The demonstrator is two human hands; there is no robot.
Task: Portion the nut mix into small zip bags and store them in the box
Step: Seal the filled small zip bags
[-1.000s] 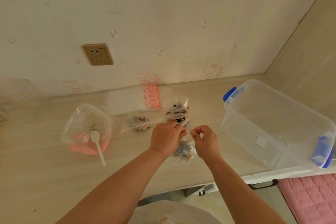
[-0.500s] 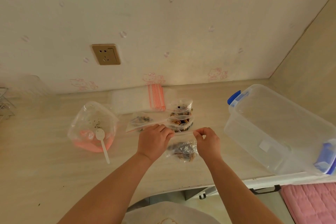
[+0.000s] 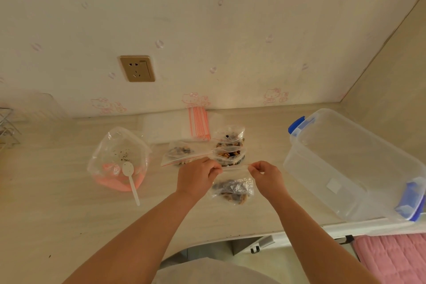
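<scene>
A small zip bag of nut mix (image 3: 233,189) hangs just above the counter between my hands. My left hand (image 3: 197,175) pinches the left end of its zip strip and my right hand (image 3: 265,175) pinches the right end, the strip stretched straight between them. Behind them lie filled small bags (image 3: 230,145) in a pile, with one more filled bag (image 3: 179,153) to the left. A large, nearly empty clear bag (image 3: 119,157) with a white spoon (image 3: 131,180) sits at the left. The clear storage box (image 3: 359,163) with blue latches stands open at the right.
A stack of unused zip bags with red strips (image 3: 199,125) lies against the wall. A wall socket (image 3: 137,68) is above the counter. A wire rack (image 3: 7,131) shows at the far left. The counter's front edge (image 3: 253,235) runs below my arms, with pink fabric (image 3: 391,258) lower right.
My hands have moved apart along the top of the small bag, from close together to holding each end of the zip strip. The view has shifted slightly.
</scene>
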